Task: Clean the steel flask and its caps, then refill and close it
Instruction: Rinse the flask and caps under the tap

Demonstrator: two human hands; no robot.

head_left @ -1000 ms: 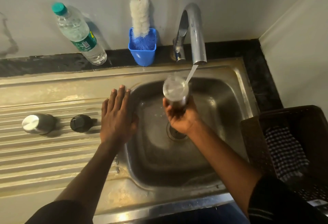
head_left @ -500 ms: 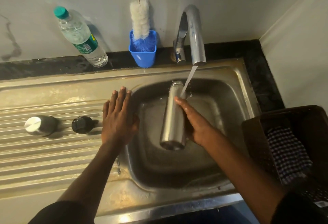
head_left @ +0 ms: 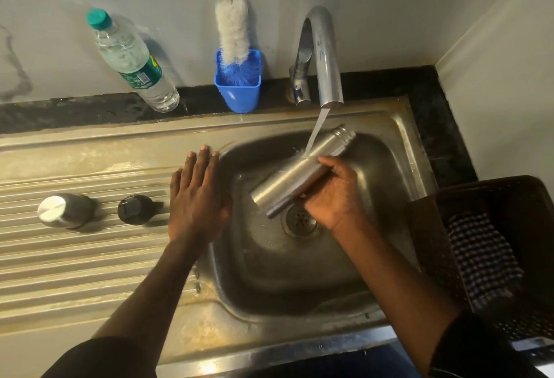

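The right hand (head_left: 332,195) grips the cylindrical brushed-steel flask (head_left: 299,172) around its middle, holding it slanted over the steel sink basin (head_left: 269,272) with its open neck toward the far right corner, while water from the curved chrome tap (head_left: 325,57) strikes its side. The left hand (head_left: 196,198) lies flat with fingers straight on the basin's left rim. The steel outer cap (head_left: 61,210) and round black inner cap (head_left: 135,209) stand on the ribbed drainboard (head_left: 75,263), toward its left edge.

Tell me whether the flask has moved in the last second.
Yes. The steel flask, gripped by the right hand, has tipped from upright to slanted, its open neck now pointing up-right past the tap stream.
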